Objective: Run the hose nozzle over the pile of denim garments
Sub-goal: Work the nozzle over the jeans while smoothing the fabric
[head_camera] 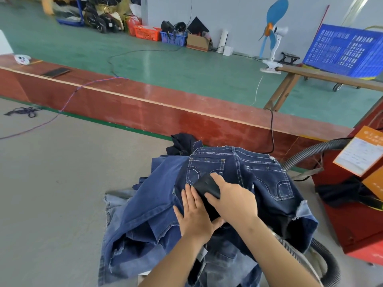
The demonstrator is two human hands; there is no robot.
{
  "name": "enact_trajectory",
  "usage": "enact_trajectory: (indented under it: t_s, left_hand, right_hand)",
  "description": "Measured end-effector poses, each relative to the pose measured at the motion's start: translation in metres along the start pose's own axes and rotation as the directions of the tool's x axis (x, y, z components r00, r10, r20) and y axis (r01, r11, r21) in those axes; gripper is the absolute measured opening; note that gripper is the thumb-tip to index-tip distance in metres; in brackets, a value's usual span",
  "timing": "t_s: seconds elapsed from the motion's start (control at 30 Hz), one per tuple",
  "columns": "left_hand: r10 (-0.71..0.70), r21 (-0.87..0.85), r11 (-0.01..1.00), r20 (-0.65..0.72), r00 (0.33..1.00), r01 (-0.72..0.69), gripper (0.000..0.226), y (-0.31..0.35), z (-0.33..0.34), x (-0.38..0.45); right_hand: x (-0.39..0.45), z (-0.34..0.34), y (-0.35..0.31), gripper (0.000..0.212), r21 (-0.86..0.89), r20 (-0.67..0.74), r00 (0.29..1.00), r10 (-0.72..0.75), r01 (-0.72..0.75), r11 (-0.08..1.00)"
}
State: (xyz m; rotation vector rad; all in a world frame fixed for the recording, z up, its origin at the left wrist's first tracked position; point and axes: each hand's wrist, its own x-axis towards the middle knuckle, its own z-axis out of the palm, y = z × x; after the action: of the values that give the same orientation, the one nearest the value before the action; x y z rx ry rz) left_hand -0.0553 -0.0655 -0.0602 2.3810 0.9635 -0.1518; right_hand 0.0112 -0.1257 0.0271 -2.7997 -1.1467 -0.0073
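Stitched denim pile (pixel 207 204), ribbed hose (pixel 306 154)

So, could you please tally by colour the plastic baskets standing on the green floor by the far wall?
Orange plastic basket: 1
Blue plastic basket: 1
Total: 2

Grey cloth-covered worktop (pixel 62 193) in the foreground, bordered by a glossy red-brown wooden rim (pixel 165 108). Beyond it, a shiny green painted floor (pixel 186 65) runs to a pale grey wall (pixel 238 13). Along the wall: an orange plastic crate (pixel 147 33), a blue plastic basket (pixel 173 38), a brown cardboard box (pixel 198 42). At right, a blue-bladed clip-on fan (pixel 273 27) on a plain wooden bench (pixel 323 76).
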Motion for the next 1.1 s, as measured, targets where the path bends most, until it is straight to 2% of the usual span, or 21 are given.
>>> enact_trajectory:
  t_s: [0.17,0.27,0.33,0.5,0.63,1.0,1.1]
  left_hand:
    - [0.022,-0.043,0.999,0.001,1.0,-0.022,0.124,-0.004,0.0,0.0]
    - [0.046,-0.043,0.998,-0.003,0.999,-0.046,0.129,-0.007,0.001,0.0]
    - [0.056,-0.042,0.998,-0.001,0.998,-0.056,0.131,-0.007,0.001,0.0]
    - [0.038,-0.048,0.998,0.005,0.999,-0.038,0.131,-0.004,0.001,-0.002]
    - [0.031,-0.041,0.999,0.008,0.999,-0.031,0.128,-0.003,0.001,-0.001]
    - [0.043,-0.011,0.999,0.008,0.999,-0.043,0.117,-0.004,0.0,-0.001]
    - [0.033,0.025,0.999,0.022,0.999,-0.034,0.118,-0.004,-0.001,-0.001]
  right_hand:
    - [0.007,-0.031,0.002,0.058,0.195,-0.158,0.986,0.052,-0.02,0.981]
    - [-0.005,-0.052,0.022,0.056,0.227,-0.131,0.989,0.069,-0.038,0.973]
    - [-0.022,-0.055,0.033,0.056,0.209,-0.067,0.996,0.064,-0.049,0.977]
    - [-0.051,-0.041,0.048,0.053,0.019,0.07,0.998,0.01,-0.011,1.0]
    - [-0.053,-0.026,0.043,0.056,-0.019,0.157,0.988,-0.007,0.01,1.0]
    - [-0.022,-0.004,0.01,0.058,-0.065,0.082,0.997,-0.011,0.017,0.998]
    - [-0.013,0.0,0.0,0.056,-0.003,0.035,0.999,-0.01,0.01,1.0]
